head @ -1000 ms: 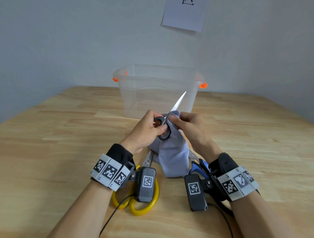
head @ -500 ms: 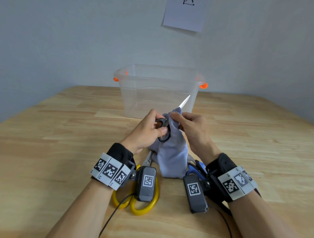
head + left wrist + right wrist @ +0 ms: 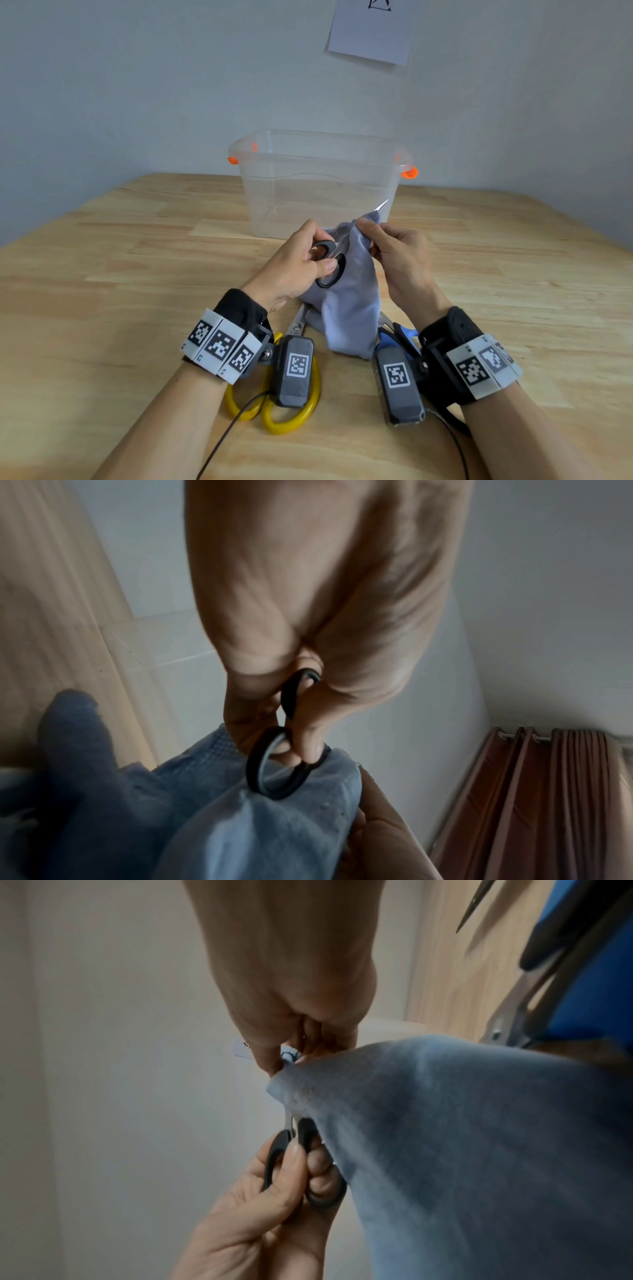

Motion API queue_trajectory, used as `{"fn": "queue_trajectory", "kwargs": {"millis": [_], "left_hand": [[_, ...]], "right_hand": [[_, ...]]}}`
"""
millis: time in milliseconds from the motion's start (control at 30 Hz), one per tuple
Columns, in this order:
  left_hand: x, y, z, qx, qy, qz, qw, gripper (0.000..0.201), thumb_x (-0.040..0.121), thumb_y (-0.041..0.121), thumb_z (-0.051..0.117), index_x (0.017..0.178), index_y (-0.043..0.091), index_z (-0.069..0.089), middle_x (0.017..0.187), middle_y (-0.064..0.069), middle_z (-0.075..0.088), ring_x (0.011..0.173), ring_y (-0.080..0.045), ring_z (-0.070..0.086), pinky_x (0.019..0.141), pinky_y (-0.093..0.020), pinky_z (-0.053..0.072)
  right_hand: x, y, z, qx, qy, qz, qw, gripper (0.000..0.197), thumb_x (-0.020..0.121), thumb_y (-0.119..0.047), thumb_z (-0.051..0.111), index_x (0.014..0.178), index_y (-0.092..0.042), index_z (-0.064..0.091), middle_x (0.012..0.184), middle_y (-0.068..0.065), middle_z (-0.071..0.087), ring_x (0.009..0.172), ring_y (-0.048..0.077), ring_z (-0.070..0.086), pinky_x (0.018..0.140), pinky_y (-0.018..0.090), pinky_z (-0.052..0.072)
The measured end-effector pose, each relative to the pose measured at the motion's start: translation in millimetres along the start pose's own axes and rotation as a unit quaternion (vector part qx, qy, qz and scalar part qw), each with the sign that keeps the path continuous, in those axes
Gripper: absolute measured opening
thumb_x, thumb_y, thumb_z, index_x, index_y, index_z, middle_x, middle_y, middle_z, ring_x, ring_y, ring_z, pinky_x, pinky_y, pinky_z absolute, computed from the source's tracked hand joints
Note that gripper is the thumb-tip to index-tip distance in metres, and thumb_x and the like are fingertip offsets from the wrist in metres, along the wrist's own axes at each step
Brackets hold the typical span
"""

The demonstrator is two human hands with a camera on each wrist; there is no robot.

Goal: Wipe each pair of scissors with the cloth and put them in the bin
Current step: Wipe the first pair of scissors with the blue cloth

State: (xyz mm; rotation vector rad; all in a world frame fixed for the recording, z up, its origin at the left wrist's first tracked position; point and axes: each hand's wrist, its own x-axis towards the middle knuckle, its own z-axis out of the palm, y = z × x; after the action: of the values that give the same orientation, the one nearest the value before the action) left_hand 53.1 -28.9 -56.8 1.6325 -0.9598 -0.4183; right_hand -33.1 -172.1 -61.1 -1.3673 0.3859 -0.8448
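Observation:
My left hand [image 3: 301,263] grips the black handles of a pair of scissors [image 3: 330,265], held above the table in front of the bin. Their blades point up and to the right; only the silver tip [image 3: 383,205] shows past the cloth. My right hand [image 3: 397,253] pinches the pale blue cloth [image 3: 349,308] around the blades near the tip. The cloth hangs down to the table. The left wrist view shows the black handle rings [image 3: 281,761] in my fingers; the right wrist view shows the cloth [image 3: 462,1137] pinched over the blades.
A clear plastic bin [image 3: 318,181] with orange clips stands behind my hands on the wooden table [image 3: 102,308]. Yellow-handled scissors [image 3: 291,407] lie under my left wrist, blue-handled scissors [image 3: 400,337] under my right wrist. A paper sheet [image 3: 373,31] hangs on the wall.
My right hand has slid the cloth up along the blades from the pivot toward the tip, so less bare blade shows. The left hand has kept its hold on the handles.

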Motion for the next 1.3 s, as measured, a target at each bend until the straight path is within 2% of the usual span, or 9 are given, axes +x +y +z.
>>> {"fn": "queue_trajectory", "kwargs": {"millis": [133,300,467,567,733,900,1000,1200,1300], "left_hand": [[1,0,-1,-0.007,-0.007,-0.006,1.000,0.027,0.092,-0.008,0.057,0.089,0.016,0.046,0.076,0.004,0.048,0.063,0.000,0.047,0.072,-0.020,0.041],[2,-1,0,-0.017,0.002,-0.019,1.000,0.027,0.092,-0.009,0.057,0.089,0.016,0.047,0.082,-0.003,0.052,0.073,-0.017,0.050,0.074,-0.026,0.043],[5,0,-6,-0.043,0.051,-0.029,0.997,0.023,0.092,-0.009,0.059,0.093,0.014,0.052,0.087,-0.006,0.056,0.069,-0.016,0.054,0.069,-0.024,0.048],[7,0,-9,-0.096,0.102,-0.030,0.990,0.025,0.090,-0.005,0.065,0.100,0.017,0.057,0.096,-0.009,0.058,0.079,-0.019,0.057,0.075,-0.030,0.049],[3,3,-7,-0.078,0.145,-0.027,0.986,0.054,0.063,0.010,0.093,0.104,0.018,0.060,0.098,-0.005,0.068,0.089,-0.016,0.065,0.077,-0.026,0.053],[2,7,-4,-0.066,0.159,-0.056,0.983,0.060,0.053,0.001,0.092,0.099,0.015,0.055,0.092,-0.004,0.063,0.080,-0.016,0.060,0.064,-0.021,0.048],[3,9,-4,-0.071,0.167,-0.072,0.981,0.062,0.042,0.015,0.083,0.096,0.015,0.053,0.098,-0.010,0.062,0.080,-0.015,0.056,0.062,-0.020,0.046],[3,8,-3,-0.114,0.156,-0.062,0.979,0.052,0.061,0.011,0.083,0.105,0.010,0.055,0.098,-0.007,0.062,0.081,-0.012,0.056,0.064,-0.015,0.045],[4,9,-4,-0.135,0.155,-0.058,0.977,0.031,0.067,0.025,0.075,0.091,0.012,0.059,0.084,0.001,0.058,0.077,-0.009,0.052,0.070,-0.022,0.039]], "right_hand": [[1,0,-2,0.008,0.013,-0.008,1.000,0.033,0.090,-0.016,0.071,0.082,0.016,0.066,0.065,0.011,0.059,0.066,0.022,0.056,0.065,0.033,0.048],[2,-2,-4,0.017,0.033,-0.004,0.999,0.029,0.091,-0.015,0.069,0.068,0.001,0.064,0.060,0.005,0.055,0.061,0.016,0.052,0.061,0.027,0.045],[9,-4,-9,0.062,0.058,0.029,0.996,0.022,0.094,-0.018,0.067,0.085,0.002,0.068,0.072,0.010,0.058,0.067,0.016,0.057,0.065,0.027,0.049],[11,-3,-13,0.060,0.043,0.036,0.997,0.027,0.095,-0.021,0.066,0.094,0.006,0.070,0.085,0.016,0.060,0.079,0.023,0.059,0.073,0.029,0.050],[8,0,-10,0.013,-0.012,0.042,0.999,0.024,0.095,-0.024,0.067,0.088,-0.001,0.064,0.077,0.012,0.051,0.071,0.020,0.052,0.065,0.024,0.046],[6,0,-8,-0.005,-0.035,0.050,0.998,0.028,0.093,-0.023,0.070,0.098,0.004,0.067,0.082,0.013,0.050,0.078,0.024,0.046,0.069,0.027,0.044],[6,1,-8,-0.005,-0.034,0.049,0.998,0.036,0.092,-0.022,0.070,0.101,0.012,0.067,0.086,0.014,0.053,0.080,0.024,0.048,0.075,0.032,0.044],[3,-2,-9,-0.031,-0.077,0.036,0.996,0.021,0.092,-0.019,0.069,0.097,0.002,0.068,0.081,0.009,0.065,0.075,0.017,0.060,0.070,0.025,0.050],[3,-1,-9,-0.058,-0.062,0.034,0.996,0.017,0.088,-0.017,0.074,0.093,-0.003,0.065,0.076,0.004,0.069,0.067,0.012,0.063,0.064,0.022,0.051]]}}
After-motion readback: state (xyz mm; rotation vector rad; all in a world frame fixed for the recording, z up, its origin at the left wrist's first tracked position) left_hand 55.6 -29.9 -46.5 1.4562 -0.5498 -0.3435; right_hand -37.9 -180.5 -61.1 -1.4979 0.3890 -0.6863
